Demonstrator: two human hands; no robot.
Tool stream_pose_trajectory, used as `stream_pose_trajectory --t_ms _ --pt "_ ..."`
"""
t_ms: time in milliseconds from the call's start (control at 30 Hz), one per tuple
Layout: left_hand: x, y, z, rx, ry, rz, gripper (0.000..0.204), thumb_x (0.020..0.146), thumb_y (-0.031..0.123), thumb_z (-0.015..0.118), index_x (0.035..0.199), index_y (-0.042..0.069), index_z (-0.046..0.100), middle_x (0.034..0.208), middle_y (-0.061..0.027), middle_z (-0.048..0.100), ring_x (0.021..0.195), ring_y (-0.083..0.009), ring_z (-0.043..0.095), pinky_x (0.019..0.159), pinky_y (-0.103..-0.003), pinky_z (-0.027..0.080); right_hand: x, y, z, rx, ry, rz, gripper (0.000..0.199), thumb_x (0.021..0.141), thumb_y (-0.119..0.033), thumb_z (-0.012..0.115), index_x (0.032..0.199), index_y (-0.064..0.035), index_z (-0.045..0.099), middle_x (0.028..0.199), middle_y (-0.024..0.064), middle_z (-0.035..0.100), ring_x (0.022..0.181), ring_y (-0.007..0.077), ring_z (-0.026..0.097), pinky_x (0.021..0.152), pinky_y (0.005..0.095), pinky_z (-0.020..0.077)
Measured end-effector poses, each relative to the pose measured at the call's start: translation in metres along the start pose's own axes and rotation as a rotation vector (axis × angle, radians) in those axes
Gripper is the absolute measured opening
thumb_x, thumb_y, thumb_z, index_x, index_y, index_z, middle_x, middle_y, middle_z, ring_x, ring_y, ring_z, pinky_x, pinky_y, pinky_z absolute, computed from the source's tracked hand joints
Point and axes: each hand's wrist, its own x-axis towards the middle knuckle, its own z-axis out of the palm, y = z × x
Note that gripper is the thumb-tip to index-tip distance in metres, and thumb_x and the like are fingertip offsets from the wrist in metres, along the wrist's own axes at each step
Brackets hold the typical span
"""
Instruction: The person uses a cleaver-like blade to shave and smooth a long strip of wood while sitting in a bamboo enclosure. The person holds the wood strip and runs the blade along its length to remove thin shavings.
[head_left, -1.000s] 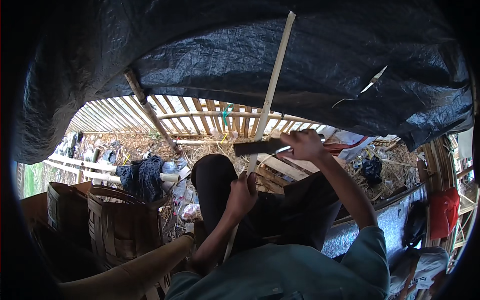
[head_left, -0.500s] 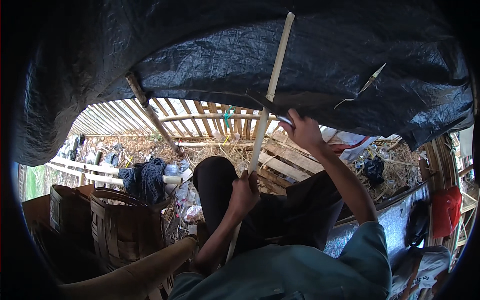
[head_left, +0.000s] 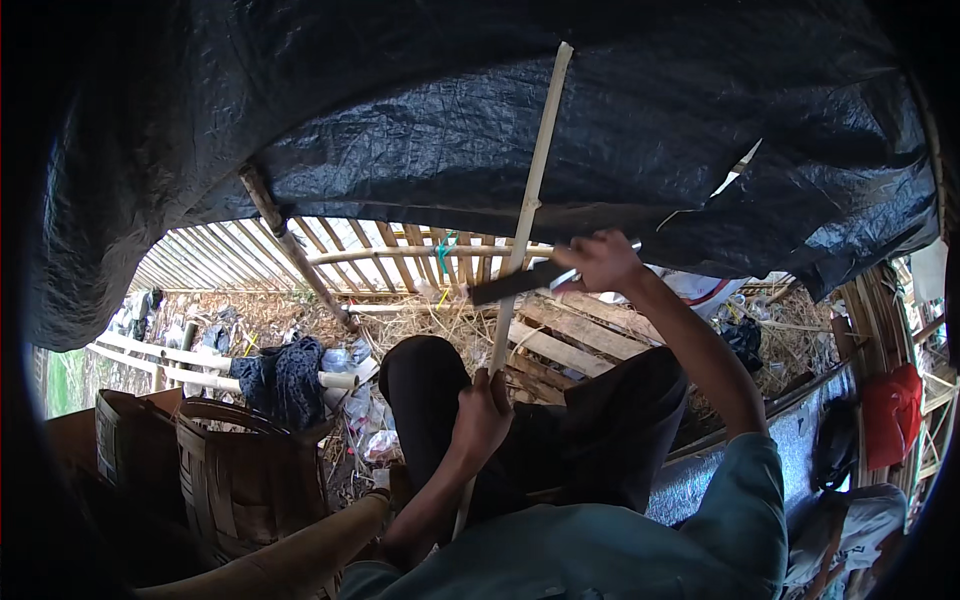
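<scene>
A long pale bamboo strip [head_left: 533, 185] slants up from my lap toward the dark sheet overhead. My left hand [head_left: 482, 415] is closed around its lower part, just above my knee level. In my right hand [head_left: 603, 262] is a broad dark-bladed knife [head_left: 515, 284], gripped by its handle. The blade lies across the strip, well above my left hand, its tip pointing left. A small knot shows on the strip above the blade. The strip's lower end passes under my left forearm beside my body.
Black plastic sheeting [head_left: 400, 150] with a tear at right hangs ahead. Wooden slats [head_left: 575, 345] and straw lie beyond my knees. At left stand woven baskets [head_left: 250, 470], a thick bamboo pole [head_left: 290, 545] and a dark cloth [head_left: 283, 365] over poles. A red bag [head_left: 890, 415] hangs right.
My right hand has brought the knife down along the strip, and its blade has swung from tip-up to nearly level. The strip's top has shifted slightly left and down. My left hand keeps its grip.
</scene>
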Motion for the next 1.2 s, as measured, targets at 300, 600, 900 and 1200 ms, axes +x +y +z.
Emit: stream_pose_trajectory --t_ms 300,600,900,1200 --pt "0.001 0.000 -0.001 -0.050 -0.005 0.012 0.019 0.087 0.010 0.048 0.079 -0.007 0.048 0.053 -0.0268 0.051 0.053 -0.0420 0.055 0.041 -0.045 0.041 0.012 0.016 0.010 0.100 0.074 -0.041 0.036 0.080 -0.046 0.058 0.086 -0.0111 0.051 0.059 0.0101 0.057 0.055 0.0311 0.059 0.049 0.0395 0.0467" --pt "-0.002 0.002 -0.005 -0.051 -0.040 -0.048 0.019 0.087 0.010 0.048 0.079 -0.007 0.049 0.054 -0.0269 0.052 0.056 -0.0426 0.056 0.046 -0.048 0.043 0.007 0.042 0.017 0.059 0.050 -0.205 0.036 0.082 -0.044 0.057 0.082 -0.0094 0.050 0.059 0.0106 0.057 0.055 0.0322 0.059 0.051 0.0410 0.0472" --pt "-0.001 -0.004 -0.004 -0.143 -0.050 -0.027 0.018 0.088 0.009 0.047 0.079 -0.007 0.050 0.054 -0.0262 0.051 0.056 -0.0415 0.056 0.043 -0.044 0.041 0.014 0.047 0.021 0.120 0.145 -0.073 0.036 0.078 -0.043 0.062 0.083 -0.0107 0.049 0.058 0.0103 0.055 0.056 0.0334 0.059 0.053 0.0413 0.0479" --pt "0.001 -0.002 -0.004 -0.163 -0.035 0.004 0.017 0.087 0.007 0.047 0.079 -0.007 0.051 0.055 -0.0251 0.052 0.056 -0.0400 0.057 0.043 -0.043 0.041 0.026 0.062 0.018 0.085 0.131 0.036 0.036 0.078 -0.042 0.063 0.081 -0.0096 0.047 0.053 0.0088 0.052 0.052 0.0341 0.056 0.048 0.0415 0.0451"
